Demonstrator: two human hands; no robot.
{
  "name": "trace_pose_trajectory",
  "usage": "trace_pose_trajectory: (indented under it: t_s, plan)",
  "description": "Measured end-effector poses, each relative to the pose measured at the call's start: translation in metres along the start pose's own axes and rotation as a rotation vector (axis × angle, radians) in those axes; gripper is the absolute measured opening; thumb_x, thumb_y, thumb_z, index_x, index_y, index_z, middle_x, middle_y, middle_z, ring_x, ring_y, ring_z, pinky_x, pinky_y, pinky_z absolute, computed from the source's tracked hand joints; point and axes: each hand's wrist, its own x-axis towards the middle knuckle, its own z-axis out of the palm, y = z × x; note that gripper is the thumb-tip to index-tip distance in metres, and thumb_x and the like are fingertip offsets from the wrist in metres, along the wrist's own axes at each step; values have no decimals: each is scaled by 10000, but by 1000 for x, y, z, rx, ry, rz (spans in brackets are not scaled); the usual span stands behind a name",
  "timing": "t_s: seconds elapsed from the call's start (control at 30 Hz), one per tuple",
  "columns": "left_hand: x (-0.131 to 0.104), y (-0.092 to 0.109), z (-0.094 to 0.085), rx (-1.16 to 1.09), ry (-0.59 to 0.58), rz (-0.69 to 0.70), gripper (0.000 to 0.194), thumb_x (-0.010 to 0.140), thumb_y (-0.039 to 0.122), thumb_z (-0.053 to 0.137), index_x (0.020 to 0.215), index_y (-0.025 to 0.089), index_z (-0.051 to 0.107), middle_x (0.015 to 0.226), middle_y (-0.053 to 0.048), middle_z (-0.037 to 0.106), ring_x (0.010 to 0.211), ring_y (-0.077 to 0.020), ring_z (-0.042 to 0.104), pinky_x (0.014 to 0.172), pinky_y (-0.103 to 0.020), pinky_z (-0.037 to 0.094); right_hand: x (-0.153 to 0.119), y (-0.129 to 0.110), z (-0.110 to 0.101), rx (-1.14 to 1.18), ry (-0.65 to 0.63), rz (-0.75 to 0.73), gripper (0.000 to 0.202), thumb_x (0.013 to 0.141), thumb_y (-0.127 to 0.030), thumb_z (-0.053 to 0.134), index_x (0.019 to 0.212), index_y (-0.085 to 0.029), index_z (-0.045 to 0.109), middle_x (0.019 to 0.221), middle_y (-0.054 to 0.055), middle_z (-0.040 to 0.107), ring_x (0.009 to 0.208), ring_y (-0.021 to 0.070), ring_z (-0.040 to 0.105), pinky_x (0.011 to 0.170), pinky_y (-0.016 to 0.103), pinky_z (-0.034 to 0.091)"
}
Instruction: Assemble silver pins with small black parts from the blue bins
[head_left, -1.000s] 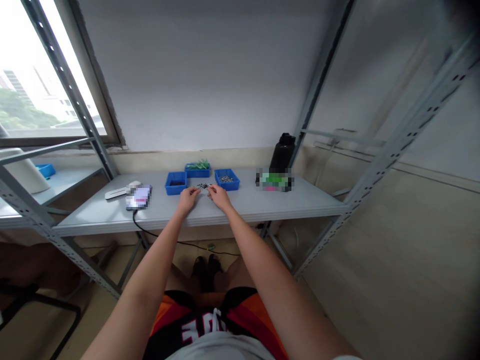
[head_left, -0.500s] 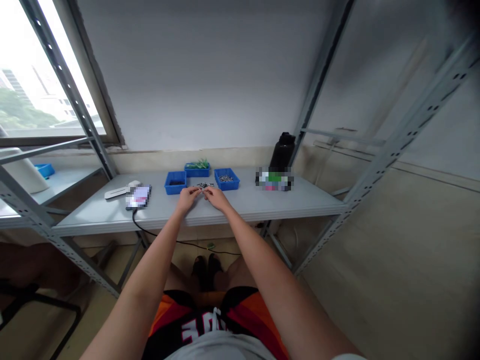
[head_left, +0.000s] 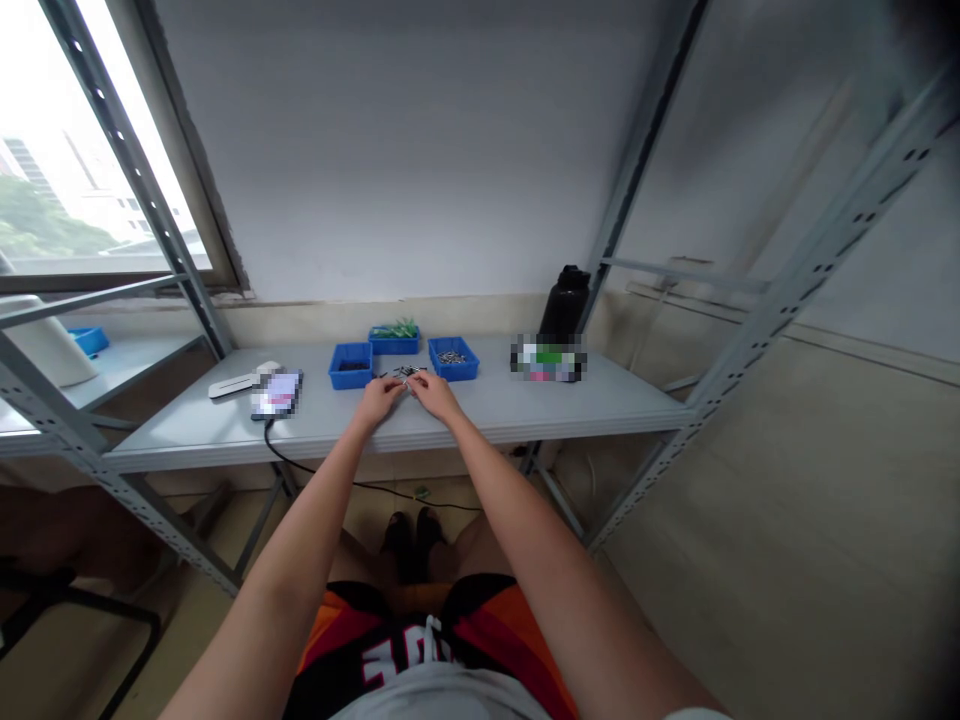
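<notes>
My left hand [head_left: 379,399] and my right hand [head_left: 434,394] meet fingertip to fingertip over the front half of the shelf table. Both are closed in a pinch around something small; its kind is too tiny to make out. Just behind the fingertips lies a loose pile of small dark and silvery pieces [head_left: 409,370]. A blue bin [head_left: 352,382] with dark small parts stands beyond my left hand. Another blue bin [head_left: 460,372], holding small silvery metal parts, is beyond my right hand. Farther back, a third blue bin [head_left: 395,346] contains green strips [head_left: 401,328].
On the left of the grey table [head_left: 495,410] lie a phone [head_left: 277,394] with a black cable hanging over the edge and a white device [head_left: 234,386]. A black bottle [head_left: 565,305] stands back right, behind a blurred packet [head_left: 548,358]. Metal shelf posts frame both sides.
My fingers have shifted slightly against each other, still pinched together in the same place. The bins and other things stay put.
</notes>
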Motion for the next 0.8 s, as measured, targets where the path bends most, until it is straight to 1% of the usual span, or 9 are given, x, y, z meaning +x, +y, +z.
trace_pose_trajectory:
  t_s: [0.13, 0.27, 0.37, 0.5, 0.63, 0.8]
  plan:
    - [-1, -1, 0, 4, -8, 13, 257, 849, 313, 556, 905, 161, 755, 930, -88, 757, 842, -223, 655, 808, -310, 486, 0, 1, 0, 22, -23, -18, 205, 890, -320, 508, 857, -187, 660, 710, 2, 648, 683, 138, 577, 702, 242, 430]
    - [0, -3, 2, 7, -21, 41, 262, 853, 319, 555, 893, 164, 763, 929, -83, 760, 846, -221, 659, 815, -311, 485, 1, 2, 1, 29, -9, -20, 196, 892, -314, 511, 832, -187, 647, 694, -4, 636, 658, 134, 562, 694, 243, 414]
    - [0, -5, 3, -14, 22, 35, 235, 831, 299, 578, 872, 165, 766, 919, -88, 760, 839, -221, 665, 804, -312, 486, 2, 4, 2, 35, -11, -33, 193, 891, -303, 505, 816, -191, 645, 680, -9, 630, 636, 130, 548, 673, 239, 401]
    - [2, -7, 2, -71, 101, -19, 235, 796, 307, 621, 903, 153, 762, 882, -101, 757, 789, -223, 667, 760, -323, 489, 3, 7, 3, 39, -35, -58, 196, 895, -282, 504, 799, -190, 648, 653, -13, 613, 617, 125, 531, 645, 233, 381]
    - [1, -6, 1, -127, 116, -23, 237, 764, 330, 660, 874, 143, 755, 821, -95, 750, 754, -219, 661, 741, -325, 491, 3, 8, 2, -3, -73, -90, 212, 904, -248, 500, 790, -186, 668, 684, 1, 632, 648, 128, 539, 668, 242, 384]
    - [1, -4, 1, -183, 113, -12, 221, 777, 317, 649, 872, 139, 739, 894, -113, 751, 844, -230, 678, 816, -343, 499, 4, 11, 4, -70, -129, -130, 234, 901, -240, 520, 733, -197, 677, 700, 11, 645, 674, 138, 548, 698, 255, 399]
